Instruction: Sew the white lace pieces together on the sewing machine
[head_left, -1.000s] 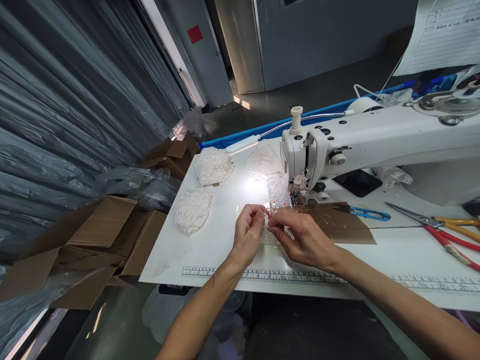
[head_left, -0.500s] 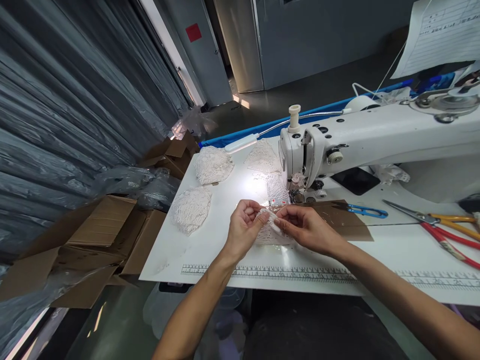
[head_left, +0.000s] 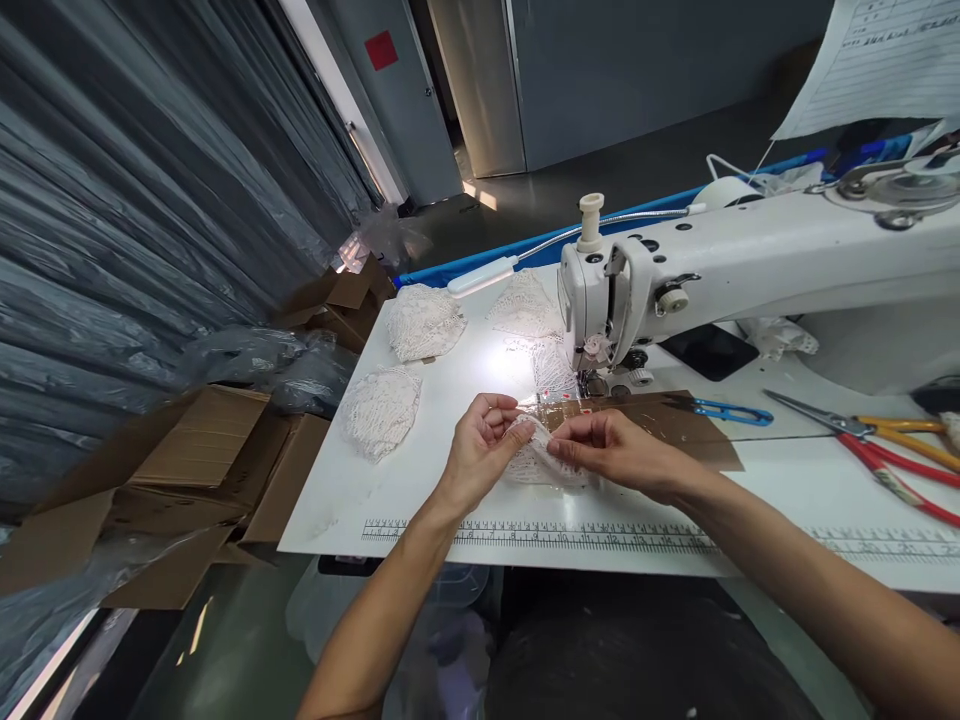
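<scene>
My left hand [head_left: 480, 448] and my right hand [head_left: 611, 452] meet over a small white lace piece [head_left: 541, 462] on the white sewing table [head_left: 420, 495]. Both pinch its upper edge with fingers closed, the fingertips almost touching. The piece lies just in front of the white sewing machine [head_left: 675, 285], near the needle and presser foot [head_left: 592, 380]. A brown translucent sheet [head_left: 675, 425] lies under and beside my right hand.
Three white lace pieces lie on the table's left part [head_left: 379, 410], [head_left: 424, 320], [head_left: 525, 305]. Blue snips [head_left: 724, 410] and orange and red scissors [head_left: 885, 445] lie to the right. Cardboard boxes [head_left: 187, 470] stand on the floor at left. A ruler strip [head_left: 600, 540] runs along the front edge.
Both hands have stayed together on the lace piece, shifting slightly up and left while the fingers rework their pinch on its edge. The view has drifted a little.
</scene>
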